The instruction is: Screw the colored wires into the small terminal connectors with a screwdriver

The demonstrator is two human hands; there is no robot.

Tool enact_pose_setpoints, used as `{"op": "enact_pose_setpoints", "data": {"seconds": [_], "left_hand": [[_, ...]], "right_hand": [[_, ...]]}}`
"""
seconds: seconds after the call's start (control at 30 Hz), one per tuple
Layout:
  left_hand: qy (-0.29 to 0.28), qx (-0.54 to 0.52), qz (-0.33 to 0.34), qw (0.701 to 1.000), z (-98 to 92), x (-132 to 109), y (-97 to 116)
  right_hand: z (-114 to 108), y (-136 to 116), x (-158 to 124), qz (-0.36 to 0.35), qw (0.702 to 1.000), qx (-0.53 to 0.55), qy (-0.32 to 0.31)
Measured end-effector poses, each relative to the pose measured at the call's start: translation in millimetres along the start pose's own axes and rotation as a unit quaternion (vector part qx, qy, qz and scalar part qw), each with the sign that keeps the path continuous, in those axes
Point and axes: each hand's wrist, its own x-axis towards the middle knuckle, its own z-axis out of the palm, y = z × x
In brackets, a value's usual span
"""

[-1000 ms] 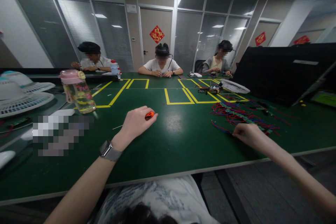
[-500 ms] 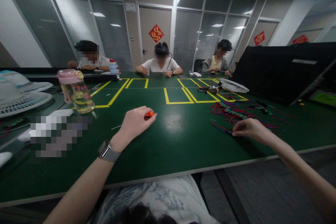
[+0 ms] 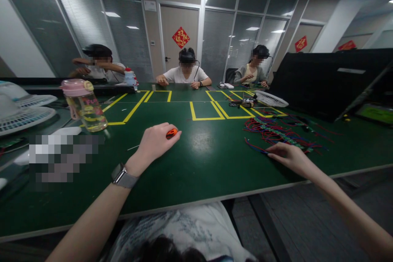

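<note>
My left hand (image 3: 155, 142) rests on the green table (image 3: 196, 168), closed around a small orange-handled tool (image 3: 171, 133) whose thin metal tip pokes out to the left. A watch is on that wrist. My right hand (image 3: 287, 156) lies at the near edge of a tangle of red and blue wires (image 3: 276, 133), fingertips pinched on a blue wire end (image 3: 258, 150).
A pink-lidded water bottle (image 3: 83, 105) stands at the left, beside white fan grilles (image 3: 21, 110). Yellow tape boxes (image 3: 207, 110) mark the table's middle. Three people sit at the far side. A black panel (image 3: 331, 82) rises at the right, with another fan grille (image 3: 272, 99) before it.
My right hand has shifted slightly left along the edge of the wire pile. The left hand stays put. The person at far left has raised an arm.
</note>
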Motion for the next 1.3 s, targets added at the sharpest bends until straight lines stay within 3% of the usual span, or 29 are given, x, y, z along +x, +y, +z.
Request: {"op": "enact_pose_setpoints", "data": {"seconds": [0.33, 0.67, 0.93, 1.07, 1.3], "left_hand": [[-0.004, 0.002, -0.005, 1.0, 0.0, -0.1, -1.2], [-0.012, 0.001, 0.0, 1.0, -4.6, 0.1, 4.8], [-0.004, 0.014, 0.009, 1.0, -3.0, -0.3, 0.2], [-0.005, 0.02, 0.007, 1.0, -1.8, 0.5, -0.6], [-0.012, 0.026, 0.001, 1.0, 0.0, 1.0, -2.7]], "right_hand": [[-5.0, -1.8, 3.2, -0.048, 0.996, -0.068, -0.018], [-18.8, -10.6, 16.7, 0.014, 0.992, -0.059, -0.107], [-28.0, -29.1, -14.5, 0.013, 0.99, -0.055, -0.127], [-42.3, -15.6, -27.4, 0.034, 0.987, -0.057, -0.149], [-66.8, 31.1, -37.7, 0.071, 0.979, -0.027, -0.187]]}}
